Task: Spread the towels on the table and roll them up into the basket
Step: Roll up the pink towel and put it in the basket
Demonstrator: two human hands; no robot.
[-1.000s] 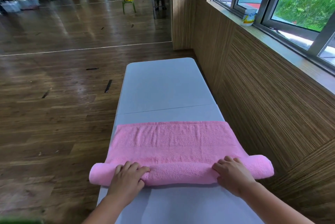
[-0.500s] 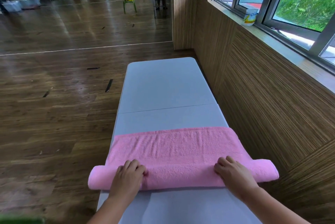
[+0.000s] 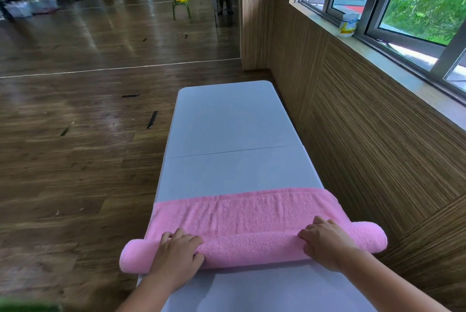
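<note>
Rolling step, partly done: left grip point(image 3: 176, 251) and right grip point(image 3: 325, 242) each curl over the rolled near portion of the pink towel point(image 3: 239, 213) lying across the grey surface point(image 3: 227, 122); the flat remainder likely calls for even forward rolling.

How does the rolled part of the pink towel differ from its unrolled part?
The rolled part is a thick cylinder nearest the person; the flat part lies thin, farther up the table. The rolled part's ends stick out past both table sides; the flat part keeps roughly to the tabletop. The left hand and right hand curl over the rolled part, not the flat part. Both are the same pink terry.
</note>
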